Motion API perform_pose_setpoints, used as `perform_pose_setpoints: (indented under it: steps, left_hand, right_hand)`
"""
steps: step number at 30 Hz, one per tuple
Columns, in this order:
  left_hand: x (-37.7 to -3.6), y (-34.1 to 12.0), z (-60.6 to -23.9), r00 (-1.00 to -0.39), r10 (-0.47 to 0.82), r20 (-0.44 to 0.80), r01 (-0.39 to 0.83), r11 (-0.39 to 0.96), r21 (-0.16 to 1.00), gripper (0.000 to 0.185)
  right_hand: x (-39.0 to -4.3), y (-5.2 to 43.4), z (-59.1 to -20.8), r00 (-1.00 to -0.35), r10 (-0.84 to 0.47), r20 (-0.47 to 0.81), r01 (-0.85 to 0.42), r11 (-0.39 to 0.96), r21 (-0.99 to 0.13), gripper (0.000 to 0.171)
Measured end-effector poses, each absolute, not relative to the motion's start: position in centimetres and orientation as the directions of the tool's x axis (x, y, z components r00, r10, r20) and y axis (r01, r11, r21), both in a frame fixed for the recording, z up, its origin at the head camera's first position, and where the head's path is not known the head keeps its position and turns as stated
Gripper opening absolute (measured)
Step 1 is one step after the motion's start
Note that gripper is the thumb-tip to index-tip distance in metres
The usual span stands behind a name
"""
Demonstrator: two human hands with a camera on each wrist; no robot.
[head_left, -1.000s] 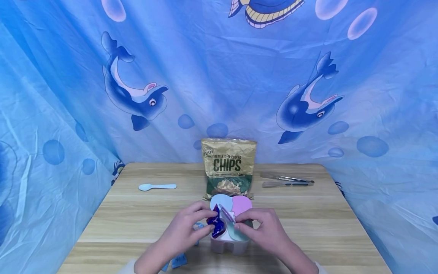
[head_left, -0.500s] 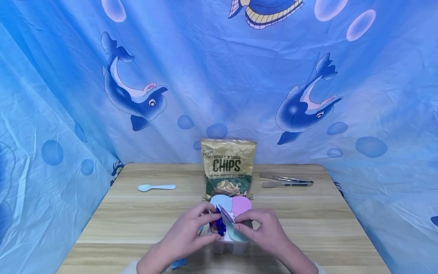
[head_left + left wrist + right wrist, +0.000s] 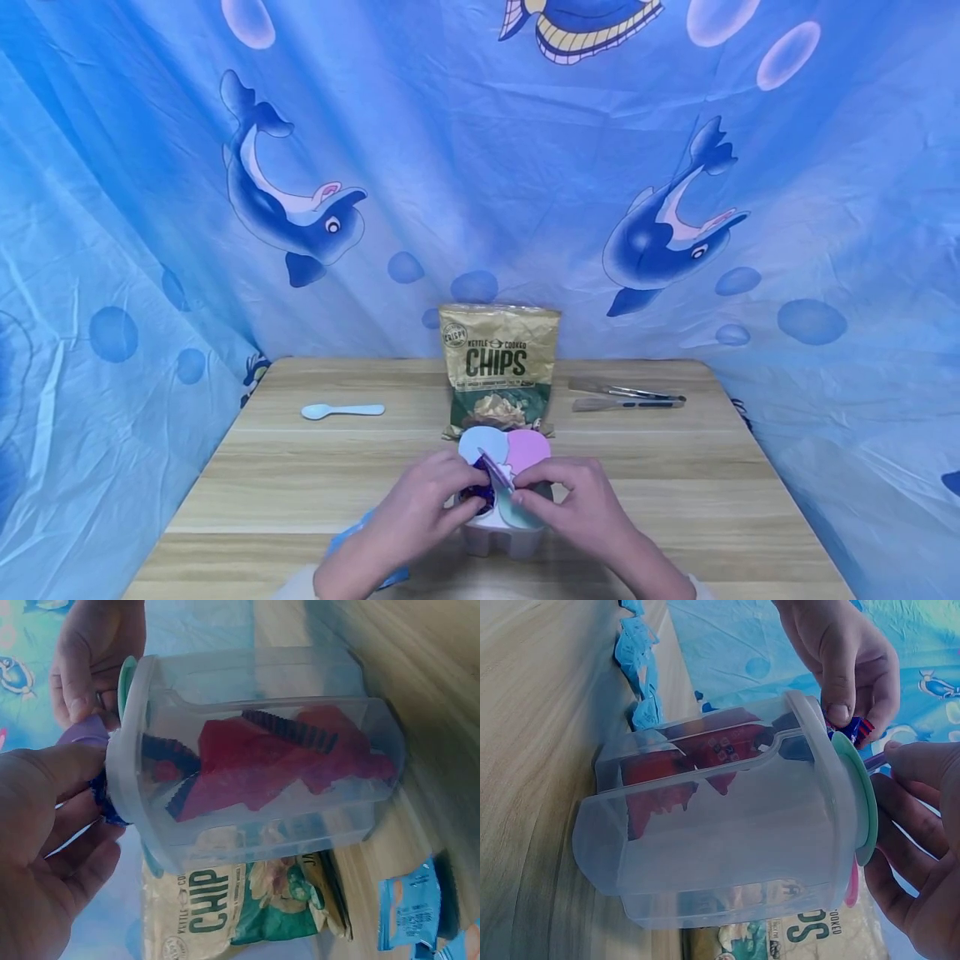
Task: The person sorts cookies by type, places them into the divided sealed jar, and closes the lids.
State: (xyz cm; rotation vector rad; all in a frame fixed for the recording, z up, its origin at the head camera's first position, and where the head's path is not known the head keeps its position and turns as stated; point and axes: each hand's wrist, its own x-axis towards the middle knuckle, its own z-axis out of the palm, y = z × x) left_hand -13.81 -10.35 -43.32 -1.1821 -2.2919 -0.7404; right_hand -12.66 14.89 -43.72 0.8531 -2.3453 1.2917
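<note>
A clear plastic container (image 3: 501, 543) stands on the table, with a light blue lid (image 3: 482, 439), a pink lid (image 3: 528, 448) and a green lid (image 3: 521, 514) lying flat on top. My right hand (image 3: 573, 493) pinches the raised purple lid (image 3: 493, 468) at its edge. At the uncovered opening beside it, my left hand (image 3: 431, 498) holds a shiny dark blue and red packet (image 3: 482, 497) between thumb and fingers, partly down in the compartment. Through the wall, the left wrist view shows red packets (image 3: 251, 757) inside that compartment. Fingers hide part of the held packet.
A chips bag (image 3: 497, 362) stands right behind the container. A light blue spoon (image 3: 343, 411) lies at the back left, tongs (image 3: 630, 402) at the back right. Small blue packets (image 3: 409, 909) lie on the table left of the container, partly hidden by my left arm.
My left hand has moved slightly right and brought the dark blue packet from above the opening down into it. My right hand stays at the purple lid, which remains raised.
</note>
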Motion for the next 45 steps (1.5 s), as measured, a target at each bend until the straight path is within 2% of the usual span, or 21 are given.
perform_pose_setpoints:
  steps: [7,13,19,22,26,30,35,38,45]
  left_hand:
    - [-13.9,-10.6,-43.2,-0.487,0.629,0.606,0.857,0.476,0.196,0.013]
    - [-13.6,-11.1,-42.8,-0.499,0.678,0.54,0.858,0.474,0.198,0.017]
    - [-13.6,-11.4,-42.3,-0.496,0.717,0.49,0.862,0.473,0.182,0.012]
    - [-13.7,-11.4,-42.3,-0.534,0.698,0.478,0.844,0.473,0.252,0.012]
    - [-13.9,-11.2,-42.3,-0.612,0.65,0.451,0.791,0.496,0.359,0.024]
    - [-14.2,-11.0,-42.2,-0.647,0.622,0.44,0.762,0.545,0.35,0.034]
    - [-14.3,-10.8,-42.0,-0.671,0.612,0.418,0.74,0.593,0.318,0.029]
    - [-14.3,-10.7,-42.0,-0.656,0.625,0.423,0.751,0.597,0.283,0.024]
    - [-14.5,-10.6,-41.8,-0.577,0.687,0.442,0.805,0.571,0.163,0.014]
  right_hand:
    - [-12.8,14.8,-43.7,-0.773,-0.345,0.532,-0.634,0.402,-0.661,0.014]
    - [-12.7,14.9,-43.8,-0.773,-0.345,0.532,-0.634,0.389,-0.669,0.014]
    - [-12.7,14.8,-43.7,-0.782,-0.345,0.519,-0.622,0.391,-0.678,0.013]
    - [-12.6,14.8,-43.7,-0.781,-0.348,0.518,-0.624,0.395,-0.674,0.013]
    - [-12.5,14.8,-43.6,-0.785,-0.35,0.511,-0.618,0.402,-0.675,0.013]
    - [-12.5,14.8,-43.5,-0.794,-0.346,0.5,-0.607,0.405,-0.684,0.013]
    - [-12.5,14.8,-43.5,-0.793,-0.344,0.503,-0.608,0.407,-0.681,0.013]
    - [-12.5,14.8,-43.6,-0.794,-0.344,0.501,-0.607,0.409,-0.682,0.013]
    - [-12.4,14.8,-43.5,-0.805,-0.339,0.488,-0.593,0.422,-0.685,0.016]
